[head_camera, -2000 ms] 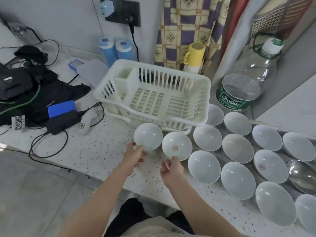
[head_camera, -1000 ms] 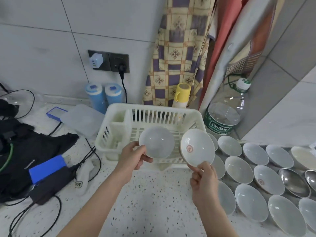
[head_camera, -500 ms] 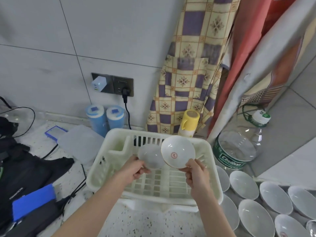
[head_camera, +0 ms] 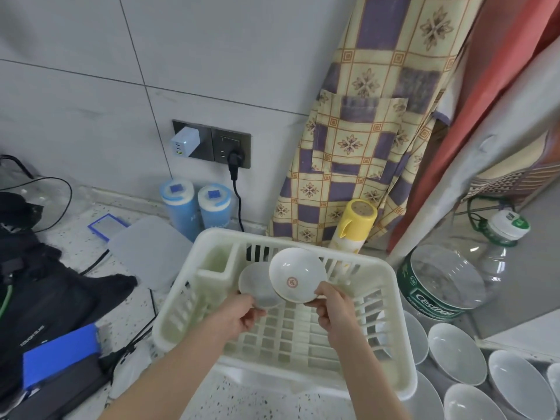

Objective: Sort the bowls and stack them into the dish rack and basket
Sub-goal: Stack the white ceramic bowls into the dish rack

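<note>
So the red-stamped bowl [head_camera: 297, 275] is pinched by its lower rim in the right hand [head_camera: 333, 307], tipped on edge, probably so it can slot upright between the ribs of the dish rack [head_camera: 391, 344] right under both hands. The plain bowl [head_camera: 257, 284] sits just left of it, partly tucked behind, with the left hand [head_camera: 242, 315] curled round its bottom edge the same way. Nothing's in the rack yet. The other white bowls [head_camera: 454, 354] wait on the bench [head_camera: 136, 310], off to the right of the right hand.
</note>
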`<state>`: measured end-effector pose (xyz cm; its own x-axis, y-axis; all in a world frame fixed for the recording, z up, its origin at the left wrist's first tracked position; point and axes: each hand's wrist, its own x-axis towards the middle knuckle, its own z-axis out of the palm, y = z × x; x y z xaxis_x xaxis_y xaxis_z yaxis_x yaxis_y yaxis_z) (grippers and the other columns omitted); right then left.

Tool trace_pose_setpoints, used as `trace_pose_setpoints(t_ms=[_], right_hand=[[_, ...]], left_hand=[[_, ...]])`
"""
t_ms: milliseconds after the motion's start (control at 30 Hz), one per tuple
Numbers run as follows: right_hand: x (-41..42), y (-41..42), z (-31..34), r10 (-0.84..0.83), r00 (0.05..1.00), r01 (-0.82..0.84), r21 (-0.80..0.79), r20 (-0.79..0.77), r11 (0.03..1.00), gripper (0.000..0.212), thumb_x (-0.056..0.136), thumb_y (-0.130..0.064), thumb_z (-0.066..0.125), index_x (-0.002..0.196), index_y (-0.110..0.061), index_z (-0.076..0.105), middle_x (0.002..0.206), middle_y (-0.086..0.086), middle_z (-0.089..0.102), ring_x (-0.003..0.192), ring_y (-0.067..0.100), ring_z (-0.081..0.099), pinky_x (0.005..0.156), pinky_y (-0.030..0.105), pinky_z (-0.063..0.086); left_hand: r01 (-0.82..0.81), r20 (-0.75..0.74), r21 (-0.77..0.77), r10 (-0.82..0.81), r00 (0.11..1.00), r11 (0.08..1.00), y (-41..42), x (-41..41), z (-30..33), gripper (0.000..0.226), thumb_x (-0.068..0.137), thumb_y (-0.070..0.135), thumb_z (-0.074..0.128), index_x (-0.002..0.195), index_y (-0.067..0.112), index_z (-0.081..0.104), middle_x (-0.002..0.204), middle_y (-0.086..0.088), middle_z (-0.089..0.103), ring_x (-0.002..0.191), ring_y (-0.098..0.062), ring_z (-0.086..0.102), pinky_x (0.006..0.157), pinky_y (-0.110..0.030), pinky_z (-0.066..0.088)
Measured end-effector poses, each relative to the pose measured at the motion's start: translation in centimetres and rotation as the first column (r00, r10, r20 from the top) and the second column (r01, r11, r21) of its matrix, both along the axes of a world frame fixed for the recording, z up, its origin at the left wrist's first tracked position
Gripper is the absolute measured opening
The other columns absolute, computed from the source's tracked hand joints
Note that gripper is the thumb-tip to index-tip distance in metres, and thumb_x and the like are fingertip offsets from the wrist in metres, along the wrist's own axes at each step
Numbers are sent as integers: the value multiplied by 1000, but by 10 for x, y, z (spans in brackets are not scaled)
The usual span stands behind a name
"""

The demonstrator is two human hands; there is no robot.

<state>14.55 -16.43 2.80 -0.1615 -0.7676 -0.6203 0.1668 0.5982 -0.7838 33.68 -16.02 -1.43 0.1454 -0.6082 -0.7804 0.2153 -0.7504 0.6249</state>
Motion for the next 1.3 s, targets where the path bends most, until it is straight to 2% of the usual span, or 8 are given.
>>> trace_pose_setpoints(t_ms=[300, 433, 600, 700, 867, 1033, 1233, 1300], right_hand=[[18, -11, -10, 114, 991, -113, 17, -69, 993, 14, 77, -5, 57, 81, -9, 69, 59, 13, 65, 42, 12, 34, 36, 20, 24], [26, -13, -11, 163, 982, -162, 24, -92, 987, 14, 78, -5, 56, 84, -6, 69, 62, 15, 65, 44, 13, 35, 36, 20, 23], [36, -16, -12, 224, 960, -223, 25, -170, 975, 11, 79, -6, 56, 78, -6, 66, 61, 14, 62, 40, 12, 35, 35, 20, 22], [42, -18, -14, 279, 927, -286, 9, -252, 958, 10, 80, -8, 54, 71, -5, 57, 67, 17, 61, 32, 7, 36, 35, 20, 21], [51, -21, -18, 361, 843, -388, 13, -399, 921, 25, 85, -13, 49, 60, -12, 44, 60, 9, 65, 36, 11, 29, 37, 20, 22], [57, -21, -22, 443, 733, -495, 41, -516, 868, 32, 89, -15, 43, 58, -13, 37, 69, 12, 62, 46, 15, 34, 46, 24, 28], [57, -19, -24, 518, 702, -543, 105, -489, 833, 28, 90, -13, 39, 66, -9, 53, 69, 8, 67, 47, 13, 40, 44, 21, 32], [56, -18, -25, 512, 713, -530, 110, -479, 841, 24, 90, -15, 40, 75, -8, 57, 70, 7, 67, 47, 13, 41, 40, 18, 31]], left_hand=[[-110, -134, 89, 121, 983, 990, 5, 3, 1, 23, 98, 8, 44, 121, 4, 45, 90, -23, 64, 62, -19, 57, 32, -18, 37], [-118, -199, 90, 134, 971, 989, 10, 4, 9, 13, 98, 14, 47, 100, 3, 53, 81, -19, 62, 58, -19, 55, 33, -17, 37], [-152, -242, 100, 173, 955, 983, 14, 6, 18, 30, 98, 31, 46, 91, 5, 57, 71, -16, 59, 50, -19, 52, 44, -21, 36], [-157, -239, 109, 179, 954, 982, 16, 8, 25, 39, 98, 42, 45, 85, 7, 57, 77, -17, 60, 47, -19, 53, 42, -19, 37], [-138, -236, 134, 167, 957, 981, 17, 9, 31, 42, 96, 47, 48, 88, 6, 55, 77, -15, 61, 53, -18, 53, 47, -22, 38], [-152, -216, 126, 177, 960, 980, 18, 9, 32, 31, 96, 37, 52, 89, 7, 48, 70, -15, 57, 53, -17, 48, 50, -24, 33], [-153, -160, 77, 163, 974, 985, 14, 8, 25, 7, 99, 20, 48, 101, 13, 51, 65, -12, 53, 53, -17, 48, 51, -23, 30], [-160, -148, 60, 168, 975, 985, 13, 8, 21, 13, 99, 15, 45, 111, 18, 51, 66, -11, 54, 54, -16, 48, 51, -23, 30]])
